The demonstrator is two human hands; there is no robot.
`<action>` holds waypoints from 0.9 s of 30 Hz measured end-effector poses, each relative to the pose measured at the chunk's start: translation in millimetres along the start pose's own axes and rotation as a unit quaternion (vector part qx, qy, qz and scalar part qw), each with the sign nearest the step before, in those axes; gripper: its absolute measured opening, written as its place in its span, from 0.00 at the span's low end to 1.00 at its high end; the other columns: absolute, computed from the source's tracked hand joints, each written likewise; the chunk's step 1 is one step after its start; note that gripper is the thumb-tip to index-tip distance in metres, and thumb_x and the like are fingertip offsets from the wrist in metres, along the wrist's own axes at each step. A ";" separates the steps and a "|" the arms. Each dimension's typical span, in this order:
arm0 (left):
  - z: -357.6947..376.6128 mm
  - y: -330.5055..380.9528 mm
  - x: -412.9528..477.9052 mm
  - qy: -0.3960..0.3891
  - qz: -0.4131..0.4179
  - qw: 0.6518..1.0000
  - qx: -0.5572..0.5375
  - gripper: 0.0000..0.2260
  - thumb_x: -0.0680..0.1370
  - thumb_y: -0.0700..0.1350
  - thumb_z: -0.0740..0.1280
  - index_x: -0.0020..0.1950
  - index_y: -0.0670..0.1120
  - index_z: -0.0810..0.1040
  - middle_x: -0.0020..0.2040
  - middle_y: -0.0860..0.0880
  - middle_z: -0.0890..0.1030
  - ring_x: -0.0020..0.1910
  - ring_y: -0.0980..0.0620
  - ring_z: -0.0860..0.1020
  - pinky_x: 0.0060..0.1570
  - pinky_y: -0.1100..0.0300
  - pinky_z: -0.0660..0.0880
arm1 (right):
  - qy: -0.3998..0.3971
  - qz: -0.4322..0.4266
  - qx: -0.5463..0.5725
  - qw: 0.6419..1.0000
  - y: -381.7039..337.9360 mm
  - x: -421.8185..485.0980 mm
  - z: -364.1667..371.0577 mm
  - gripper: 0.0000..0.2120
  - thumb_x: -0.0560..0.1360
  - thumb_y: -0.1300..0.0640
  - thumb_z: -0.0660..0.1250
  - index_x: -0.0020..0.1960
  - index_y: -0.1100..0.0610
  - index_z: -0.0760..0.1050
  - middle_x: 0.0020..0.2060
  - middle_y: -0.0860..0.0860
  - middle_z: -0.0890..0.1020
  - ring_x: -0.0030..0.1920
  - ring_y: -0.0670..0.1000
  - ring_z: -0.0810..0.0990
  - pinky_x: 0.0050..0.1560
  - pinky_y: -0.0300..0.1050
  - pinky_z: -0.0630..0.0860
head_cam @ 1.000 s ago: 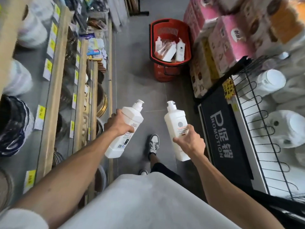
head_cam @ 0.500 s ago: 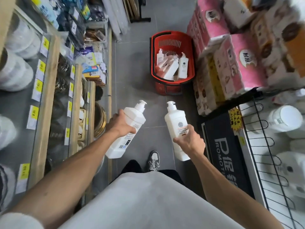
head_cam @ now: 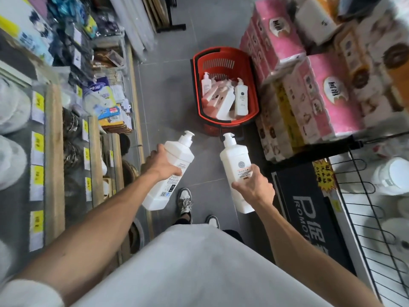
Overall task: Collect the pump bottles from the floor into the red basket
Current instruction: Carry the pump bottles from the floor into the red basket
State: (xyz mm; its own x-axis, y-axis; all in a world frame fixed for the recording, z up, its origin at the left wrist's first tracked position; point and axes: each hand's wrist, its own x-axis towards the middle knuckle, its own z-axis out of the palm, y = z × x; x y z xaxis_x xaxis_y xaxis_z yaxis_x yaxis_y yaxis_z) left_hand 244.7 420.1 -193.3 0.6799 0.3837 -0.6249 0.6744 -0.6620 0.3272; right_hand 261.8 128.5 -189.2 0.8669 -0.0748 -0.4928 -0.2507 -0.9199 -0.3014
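My left hand (head_cam: 161, 165) grips a white pump bottle (head_cam: 172, 167) around its middle, pump pointing up and forward. My right hand (head_cam: 254, 187) grips a second white pump bottle (head_cam: 235, 160) by its lower half. Both are held at waist height over the grey floor. Ahead stands the red basket (head_cam: 254, 94) on the floor, just beyond the two pumps. Inside it lie several white and pink pump bottles (head_cam: 241, 98), some upright, some leaning.
Wooden shelves (head_cam: 54, 151) with yellow price tags and goods line the left. Stacked pink and patterned tissue packs (head_cam: 318, 85) crowd the right beside the basket. A black promotion sign (head_cam: 309, 209) and wire rack (head_cam: 367, 213) are near right. My shoes (head_cam: 184, 200) stand on the aisle floor.
I have walked forward along the aisle; the red basket now appears closer and lower in view. Both hands still hold their bottles in the same pose.
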 end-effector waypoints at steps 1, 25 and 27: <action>-7.5 -0.4 8.4 -0.001 0.003 1.000 0.002 0.44 0.59 0.55 0.81 0.66 0.47 0.62 0.62 0.44 0.75 0.59 0.40 0.76 0.57 0.45 0.76 | 0.001 0.003 0.003 1.000 -7.9 4.1 0.1 0.34 0.63 0.39 0.71 0.63 0.49 0.62 0.51 0.49 0.79 0.48 0.56 0.82 0.51 0.57 0.81; -102.4 93.8 157.6 -0.010 0.052 0.997 0.054 0.40 0.60 0.54 0.82 0.63 0.47 0.62 0.60 0.45 0.75 0.57 0.40 0.77 0.55 0.47 0.76 | 0.027 0.064 0.051 0.996 -99.6 141.6 -39.4 0.31 0.67 0.42 0.72 0.64 0.50 0.64 0.46 0.47 0.75 0.44 0.54 0.77 0.47 0.49 0.75; -106.0 108.7 166.3 -0.011 0.057 0.996 0.061 0.40 0.60 0.54 0.82 0.62 0.47 0.63 0.59 0.45 0.75 0.56 0.41 0.77 0.54 0.46 0.77 | 0.021 0.076 0.062 0.995 -101.6 157.6 -42.0 0.31 0.67 0.41 0.71 0.64 0.49 0.64 0.46 0.47 0.75 0.45 0.55 0.78 0.48 0.49 0.76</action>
State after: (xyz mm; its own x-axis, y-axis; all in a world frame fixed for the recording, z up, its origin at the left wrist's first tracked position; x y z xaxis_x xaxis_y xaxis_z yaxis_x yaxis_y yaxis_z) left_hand 461.6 480.2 -186.5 0.7420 0.2888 -0.6050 0.5526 -0.7744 0.3081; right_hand 442.0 194.1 -202.0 0.8322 -0.2276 -0.5057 -0.4288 -0.8424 -0.3265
